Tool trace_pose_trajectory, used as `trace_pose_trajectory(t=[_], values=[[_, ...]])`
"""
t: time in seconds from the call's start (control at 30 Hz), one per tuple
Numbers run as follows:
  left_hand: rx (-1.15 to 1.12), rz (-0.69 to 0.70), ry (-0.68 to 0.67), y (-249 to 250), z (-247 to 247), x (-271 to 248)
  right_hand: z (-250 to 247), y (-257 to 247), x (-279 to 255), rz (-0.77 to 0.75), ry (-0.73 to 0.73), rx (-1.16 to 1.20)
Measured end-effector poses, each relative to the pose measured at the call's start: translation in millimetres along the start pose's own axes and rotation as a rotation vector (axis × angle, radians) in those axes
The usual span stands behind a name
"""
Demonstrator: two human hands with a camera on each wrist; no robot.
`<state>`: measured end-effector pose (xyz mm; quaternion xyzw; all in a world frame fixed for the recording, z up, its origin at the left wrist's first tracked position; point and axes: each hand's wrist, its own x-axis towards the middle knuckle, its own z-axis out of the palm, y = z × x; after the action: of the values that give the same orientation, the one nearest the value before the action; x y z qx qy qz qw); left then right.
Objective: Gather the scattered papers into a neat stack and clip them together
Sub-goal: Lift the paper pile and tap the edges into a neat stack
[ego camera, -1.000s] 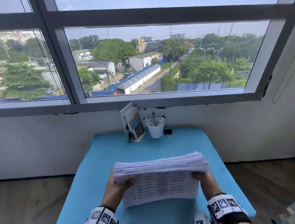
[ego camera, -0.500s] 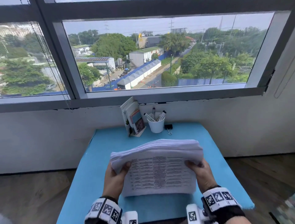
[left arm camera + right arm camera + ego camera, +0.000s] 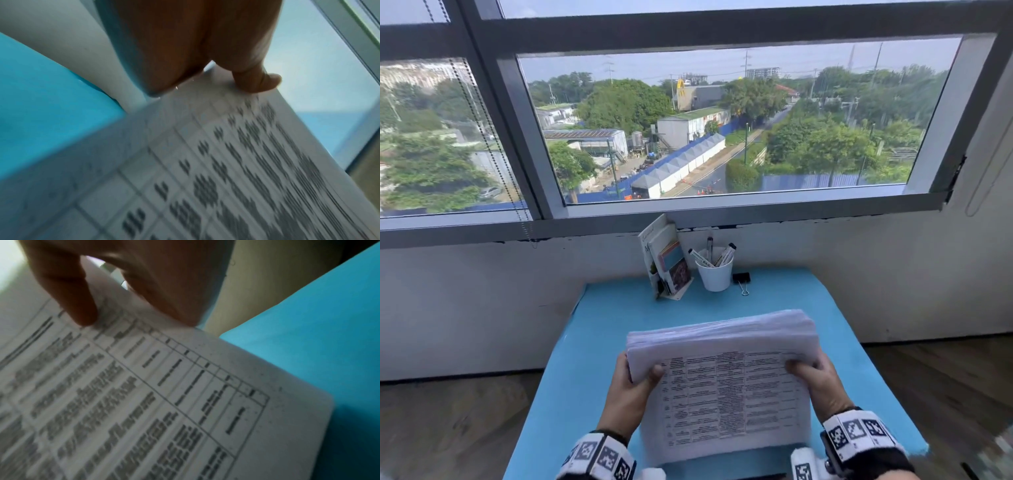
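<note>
Both hands hold the stack of papers [image 3: 722,377] upright above the near half of the blue table [image 3: 619,308], printed face toward the person, long edges running left to right. The left hand [image 3: 631,394] grips the left edge, thumb on the printed sheet and fingers behind. The right hand [image 3: 822,383] grips the right edge the same way. Both wrist views confirm a thumb pressed on the front sheet; the fingers behind are hidden.

The top edges of the sheets fan slightly and look not fully squared. The bottom edge is blurred in the head view, so contact with the table cannot be told.

The binder clip [image 3: 742,280] lies at the far edge of the table, just right of the white pen cup [image 3: 715,274], well apart from the stack. It sits far and slightly right of the stack's centre, so the right hand is the nearer one. Its wire handle points toward the person.

Judgement: the stack is gathered but needs more squaring. The reach for the clip would fall to the right hand, leaving the left hand alone to support a thick, heavy stack that may splay.
</note>
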<state>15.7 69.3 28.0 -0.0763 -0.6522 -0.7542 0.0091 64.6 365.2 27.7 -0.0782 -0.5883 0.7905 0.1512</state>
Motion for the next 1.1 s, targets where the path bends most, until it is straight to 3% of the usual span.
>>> trace_pose_trajectory(t=[0.23, 0.37, 0.43, 0.57, 0.73, 0.93, 1.1], values=[[-0.036, 0.075, 0.015, 18, 3, 9, -1, -9, 4, -0.030, -0.005, -0.023], [-0.025, 0.033, 0.048, 6, 9, 4, 1, 5, -3, -0.011, 0.040, -0.063], [-0.049, 0.030, 0.093, 12, 12, 5, 6, -1, -3, -0.035, 0.052, -0.057], [-0.029, 0.060, 0.053, 29, 8, 11, 10, -27, 2, -0.072, 0.023, -0.066], [-0.005, -0.039, 0.065, 1, 8, 2, 13, -13, -2, 0.045, 0.019, -0.130], [-0.017, -0.002, 0.063, 13, 0, 4, 16, -29, 1, -0.007, -0.002, -0.080], [0.029, -0.106, 0.113, 0, 10, -8, 15, -9, -7, 0.087, 0.034, -0.150]])
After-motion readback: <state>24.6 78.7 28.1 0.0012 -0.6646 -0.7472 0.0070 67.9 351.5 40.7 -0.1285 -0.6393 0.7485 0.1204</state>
